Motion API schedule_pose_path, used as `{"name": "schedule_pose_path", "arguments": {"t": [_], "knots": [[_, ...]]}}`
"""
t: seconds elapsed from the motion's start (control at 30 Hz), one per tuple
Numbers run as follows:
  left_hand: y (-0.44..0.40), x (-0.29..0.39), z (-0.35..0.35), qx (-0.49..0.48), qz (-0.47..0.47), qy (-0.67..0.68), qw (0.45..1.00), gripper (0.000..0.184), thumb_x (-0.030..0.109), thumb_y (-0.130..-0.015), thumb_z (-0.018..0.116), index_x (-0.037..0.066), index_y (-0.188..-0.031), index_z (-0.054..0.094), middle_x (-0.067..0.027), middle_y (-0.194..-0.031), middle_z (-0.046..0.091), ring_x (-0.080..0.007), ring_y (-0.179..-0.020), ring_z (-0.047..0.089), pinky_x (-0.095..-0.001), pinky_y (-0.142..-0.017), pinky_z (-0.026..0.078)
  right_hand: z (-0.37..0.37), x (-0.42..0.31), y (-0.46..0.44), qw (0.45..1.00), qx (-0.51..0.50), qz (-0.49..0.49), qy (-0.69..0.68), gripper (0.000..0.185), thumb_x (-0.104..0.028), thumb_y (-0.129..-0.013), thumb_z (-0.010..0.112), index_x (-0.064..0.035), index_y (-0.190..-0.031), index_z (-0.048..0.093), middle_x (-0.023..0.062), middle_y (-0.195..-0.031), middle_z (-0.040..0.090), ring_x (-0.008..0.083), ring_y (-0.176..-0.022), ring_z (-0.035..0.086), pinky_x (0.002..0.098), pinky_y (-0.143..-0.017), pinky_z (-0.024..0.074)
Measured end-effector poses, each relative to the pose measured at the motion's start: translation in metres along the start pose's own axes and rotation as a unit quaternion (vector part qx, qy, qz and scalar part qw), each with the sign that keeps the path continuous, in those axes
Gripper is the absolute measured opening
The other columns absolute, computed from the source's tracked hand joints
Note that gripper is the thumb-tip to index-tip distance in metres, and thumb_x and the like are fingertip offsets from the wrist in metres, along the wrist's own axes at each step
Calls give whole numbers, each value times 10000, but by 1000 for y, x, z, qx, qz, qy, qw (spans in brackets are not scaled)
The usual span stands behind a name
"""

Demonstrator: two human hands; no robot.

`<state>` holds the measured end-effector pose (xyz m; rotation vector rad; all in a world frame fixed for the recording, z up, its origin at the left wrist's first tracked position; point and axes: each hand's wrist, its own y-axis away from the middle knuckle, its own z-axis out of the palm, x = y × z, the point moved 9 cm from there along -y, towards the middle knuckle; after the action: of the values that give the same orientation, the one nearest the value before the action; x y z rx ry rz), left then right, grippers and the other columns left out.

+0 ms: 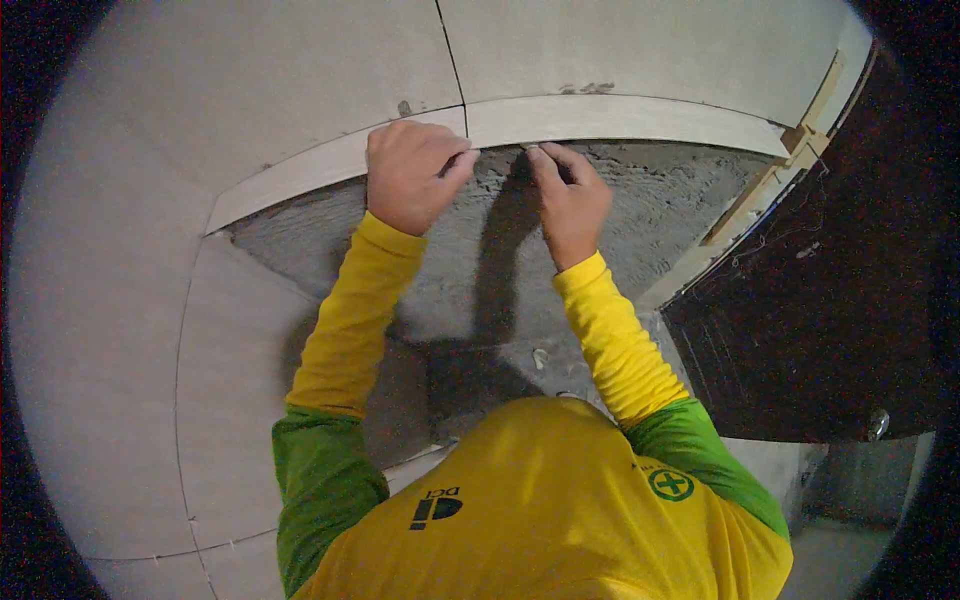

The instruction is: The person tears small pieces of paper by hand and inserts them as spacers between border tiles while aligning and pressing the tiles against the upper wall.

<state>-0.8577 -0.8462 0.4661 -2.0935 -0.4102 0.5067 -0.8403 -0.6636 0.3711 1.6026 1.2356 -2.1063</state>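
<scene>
My left hand (413,175) is closed, its curled fingers against the lower edge of a narrow tile strip (300,175), just left of a dark vertical joint. Its thumb points right; whatever the fingers hold, if anything, is hidden. Thumb and forefinger of my right hand (575,200) are pinched together at the bottom edge of a second tile strip (620,120), right of that joint. Anything between them is too small to make out. Below both strips lies rough grey mortar (650,200), on which shadows of my arms fall.
Large pale tiles (640,45) cover the wall above the strips, with more large tiles (90,300) on the left. A wooden frame (770,190) edges the mortar at right, beside a dark door (810,310) with a metal knob (878,424).
</scene>
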Motion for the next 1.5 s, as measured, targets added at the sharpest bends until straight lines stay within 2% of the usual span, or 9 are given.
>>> {"name": "schedule_pose_path", "arguments": {"t": [0.1,0.17,0.3,0.4,0.47,0.77,1.13,1.2,1.5], "knots": [[2,-5,-4,5,-34,-12,999,242,225,-677,783,97,-848,671,-51,-851,660,-254,-805,598,-390,-775,402,-1,-2,1,1000,11,2,-7,262,-234,-816,700,-8,-947,703,165,-948,696,275,-898,666,333,-820,497],[6,-13,-8,16,-80,1,997,259,242,-657,781,125,-857,665,-17,-861,651,-238,-835,580,-385,-806,389,0,0,1,1000,11,4,4,258,-233,-816,700,-9,-944,705,162,-948,697,270,-894,668,335,-820,498],[6,-14,-13,14,-86,-10,996,297,258,-653,782,123,-892,668,-24,-897,661,-238,-854,584,-392,-816,387,-2,-4,1,999,19,-15,21,244,-225,-815,702,-15,-940,709,155,-945,700,259,-882,673,335,-816,503],[-4,-5,-11,13,-42,-18,999,322,255,-666,797,100,-922,679,-59,-904,674,-267,-853,608,-405,-791,414,-3,-6,1,999,21,-32,12,243,-228,-815,704,-19,-940,711,151,-940,702,255,-881,675,330,-809,505],[-8,-4,5,-58,-51,2,997,315,276,-678,782,110,-929,687,-54,-908,681,-268,-868,611,-409,-794,412,-3,-5,1,999,21,-31,12,243,-229,-814,706,-20,-938,711,150,-937,702,252,-876,675,328,-805,506],[-10,8,13,-49,10,-32,998,161,253,-737,728,123,-827,700,-34,-879,680,-227,-855,614,-380,-789,421,-8,-11,4,997,23,-61,41,237,-234,-816,701,-28,-936,705,145,-924,693,270,-852,664,337,-787,506],[-14,10,7,-34,32,17,999,117,191,-764,713,81,-792,688,-55,-837,685,-236,-815,630,-372,-783,460,-6,-12,2,994,45,-84,60,219,-222,-805,705,-31,-912,703,148,-905,687,286,-832,657,353,-766,508],[-13,10,6,-26,36,26,999,110,179,-763,715,77,-789,686,-58,-828,683,-237,-802,631,-369,-769,465,-6,-5,0,996,61,-53,43,190,-201,-802,706,-27,-878,693,140,-872,681,280,-789,651,352,-733,509],[-14,13,4,-10,48,44,998,109,139,-721,738,78,-767,661,-52,-794,657,-241,-768,604,-372,-732,459,-8,-7,-3,994,82,-62,28,142,-158,-795,686,-28,-806,630,128,-759,645,246,-676,626,334,-644,492]]}}
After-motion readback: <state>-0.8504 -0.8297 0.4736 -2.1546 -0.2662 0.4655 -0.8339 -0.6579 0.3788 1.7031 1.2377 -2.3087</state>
